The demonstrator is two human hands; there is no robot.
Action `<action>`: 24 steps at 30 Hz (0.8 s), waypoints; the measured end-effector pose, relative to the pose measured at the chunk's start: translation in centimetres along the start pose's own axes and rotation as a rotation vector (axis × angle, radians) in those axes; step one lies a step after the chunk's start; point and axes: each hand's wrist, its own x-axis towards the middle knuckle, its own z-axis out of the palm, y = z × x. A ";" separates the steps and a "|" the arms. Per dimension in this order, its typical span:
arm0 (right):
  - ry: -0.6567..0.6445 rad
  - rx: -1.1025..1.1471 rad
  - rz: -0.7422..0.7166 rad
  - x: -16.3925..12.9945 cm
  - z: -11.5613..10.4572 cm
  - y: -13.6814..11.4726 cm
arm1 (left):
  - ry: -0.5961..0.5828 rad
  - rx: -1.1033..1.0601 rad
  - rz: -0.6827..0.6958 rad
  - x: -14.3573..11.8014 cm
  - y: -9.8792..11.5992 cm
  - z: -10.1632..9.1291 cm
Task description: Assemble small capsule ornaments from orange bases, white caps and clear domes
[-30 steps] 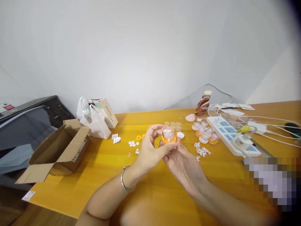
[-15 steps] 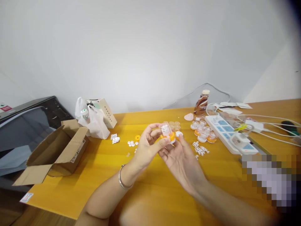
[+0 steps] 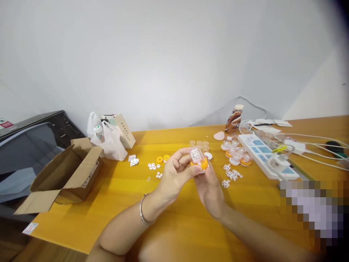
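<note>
My left hand (image 3: pixel 174 176) pinches a small clear plastic cup with an orange ring (image 3: pixel 196 157) around its lower end. White openwork pieces show inside the clear part. Against the ring from the right and below presses my right hand (image 3: pixel 212 194), its thumb at the rim and its other fingers partly hidden. Just behind lies a round white cap (image 3: pixel 208 156), near several clear round caps (image 3: pixel 202 144). To the left are orange rings (image 3: pixel 163 159) and small white discs (image 3: pixel 154 166). White openwork pieces (image 3: pixel 231 174) lie to the right.
Finished-looking clear and orange units (image 3: pixel 236 154) are grouped beside a power strip (image 3: pixel 261 153) with cables. A brown drink bottle (image 3: pixel 233 120) stands behind them. An open cardboard box (image 3: pixel 75 176), a plastic bag (image 3: pixel 113 143) and foil packets (image 3: pixel 133 160) occupy the left side.
Both hands and the cup have shifted slightly right and down. My right hand has closed in on the ring. More orange rings and white pieces are uncovered on the table.
</note>
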 end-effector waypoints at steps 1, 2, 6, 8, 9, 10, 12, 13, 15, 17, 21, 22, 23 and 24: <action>0.012 0.097 0.020 -0.1 0.3 -0.2 | -0.004 -0.001 -0.017 0.0 0.0 0.0; 0.024 0.195 0.042 -0.2 0.6 -0.5 | -0.010 -0.001 -0.031 0.0 0.0 0.0; 0.028 0.457 0.132 -0.4 1.6 -1.9 | -0.032 0.017 -0.101 -0.1 0.3 -0.1; 0.010 0.517 0.171 -0.4 1.8 -2.3 | -0.028 0.041 -0.127 -0.1 0.7 -0.1; -0.001 0.530 0.182 -0.4 1.9 -2.4 | -0.027 0.053 -0.130 -0.1 0.8 -0.1; -0.013 0.535 0.186 -0.4 1.8 -2.4 | -0.028 0.062 -0.127 -0.1 1.0 -0.1; -0.030 0.513 0.180 -0.3 1.6 -2.3 | -0.044 0.086 -0.123 0.0 1.1 -0.2; -0.040 0.481 0.175 -0.1 1.5 -2.1 | -0.057 0.113 -0.121 0.1 1.2 -0.3; -0.057 0.359 0.161 0.6 0.9 -1.8 | -0.054 0.213 -0.083 0.2 1.1 -0.6; -0.088 0.164 0.123 1.5 0.1 -1.5 | -0.002 0.382 0.015 0.2 0.9 -1.0; -0.175 -0.311 -0.065 3.5 -1.3 -1.8 | 0.089 0.848 0.268 0.4 -0.2 -1.5; -0.185 -0.394 -0.094 3.8 -1.6 -2.0 | 0.077 0.952 0.314 0.4 -0.5 -1.5; -0.200 -0.460 -0.110 4.2 -1.9 -2.2 | 0.061 1.034 0.351 0.5 -0.8 -1.5; -0.213 -0.513 -0.117 4.5 -2.2 -2.4 | 0.044 1.087 0.369 0.4 -1.1 -1.4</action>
